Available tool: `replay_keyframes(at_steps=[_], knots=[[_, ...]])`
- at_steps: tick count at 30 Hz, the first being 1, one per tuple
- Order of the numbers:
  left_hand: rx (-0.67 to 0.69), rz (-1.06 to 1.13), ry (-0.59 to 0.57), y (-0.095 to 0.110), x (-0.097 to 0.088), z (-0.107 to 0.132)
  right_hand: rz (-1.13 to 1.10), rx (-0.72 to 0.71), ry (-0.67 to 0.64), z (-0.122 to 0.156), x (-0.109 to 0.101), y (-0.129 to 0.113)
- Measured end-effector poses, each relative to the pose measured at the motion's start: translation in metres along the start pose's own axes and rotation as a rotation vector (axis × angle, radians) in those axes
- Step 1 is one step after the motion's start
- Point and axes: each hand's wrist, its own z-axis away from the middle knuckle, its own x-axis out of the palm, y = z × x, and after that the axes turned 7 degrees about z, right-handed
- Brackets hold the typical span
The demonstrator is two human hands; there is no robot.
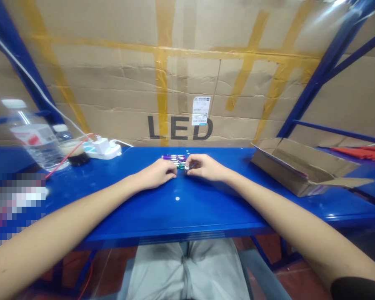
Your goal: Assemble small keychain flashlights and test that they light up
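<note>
While shiny purple-and-green pen-like sticks [172, 158] already lie grouped, your right hand [204, 167] pinches a small whitish piece [186, 167], but can't tell what remains or if your left hand [159, 172] holds any.

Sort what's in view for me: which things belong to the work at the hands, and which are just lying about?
Seemingly in the work:
- slim pen-like items, by the left hand
- small item at the right hand's fingers, too small to name

Seemingly just lying about:
- water bottle
- dark drink
- power strip
- open cardboard box, though its role is unclear
</note>
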Motion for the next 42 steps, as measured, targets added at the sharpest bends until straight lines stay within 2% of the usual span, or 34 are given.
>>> replay_keyframes(at_steps=[8,17,20,24,30,38,42], knots=[[-0.111,0.188,0.021,0.003,-0.003,-0.001,0.005,0.013,-0.024,0.001,-0.001,-0.004],[-0.009,0.142,-0.094,0.011,-0.015,0.002,-0.012,0.01,-0.028,0.001,-0.001,-0.006],[0.02,0.104,-0.096,0.014,-0.015,0.004,-0.018,0.012,-0.031,0.001,-0.001,-0.005],[0.042,0.006,-0.024,0.015,-0.011,0.005,-0.002,0.011,-0.026,0.001,-0.002,-0.006],[0.079,-0.002,0.223,0.016,-0.008,0.001,-0.019,0.021,-0.031,0.001,-0.001,-0.007],[0.117,-0.027,0.253,0.016,-0.005,0.001,-0.054,0.027,-0.039,0.001,0.001,-0.005],[0.259,-0.056,0.315,0.018,-0.003,0.002,-0.087,0.02,-0.038,0.001,0.003,-0.005]])
